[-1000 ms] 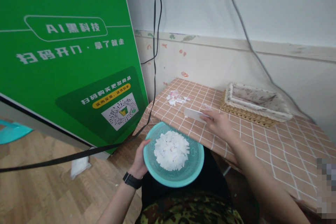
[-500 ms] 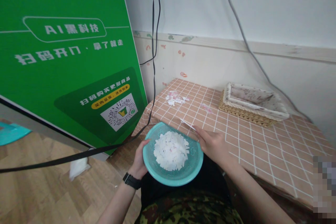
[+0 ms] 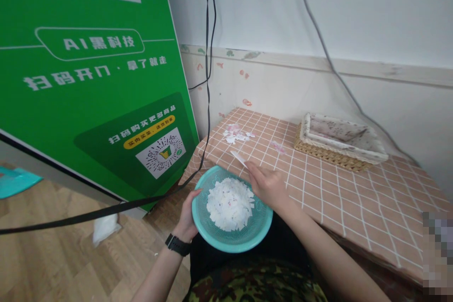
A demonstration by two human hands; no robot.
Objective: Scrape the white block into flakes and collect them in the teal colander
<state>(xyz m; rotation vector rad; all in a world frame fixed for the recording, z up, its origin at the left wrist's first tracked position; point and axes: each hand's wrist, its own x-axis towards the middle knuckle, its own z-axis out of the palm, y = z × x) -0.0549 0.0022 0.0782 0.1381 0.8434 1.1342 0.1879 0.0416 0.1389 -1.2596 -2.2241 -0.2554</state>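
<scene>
A turquoise plastic basket (image 3: 233,244) rests near my lap, at the table's front edge. Inside it lies a heap of white paper scraps (image 3: 230,205). My left hand (image 3: 189,214), with a black watch on the wrist, grips the basket's left rim. Over the basket's right rim, my right hand (image 3: 267,184) pinches a flat white strip (image 3: 239,158) that points up and left over the tabletop. What the strip is made of cannot be made out. Beyond its tip, a small pile of white and pink scraps (image 3: 237,134) lies on the checked tablecloth (image 3: 318,188).
A wicker basket (image 3: 332,155) with a cloth lining stands at the table's back right. On the left rises a green cabinet panel (image 3: 106,85). A black cable (image 3: 141,202) hangs across the left side. A white bag (image 3: 106,229) lies on the wooden floor.
My right hand has moved left and slightly up with the white strip, nearer the scrap pile. My left hand and the turquoise basket are almost unmoved.
</scene>
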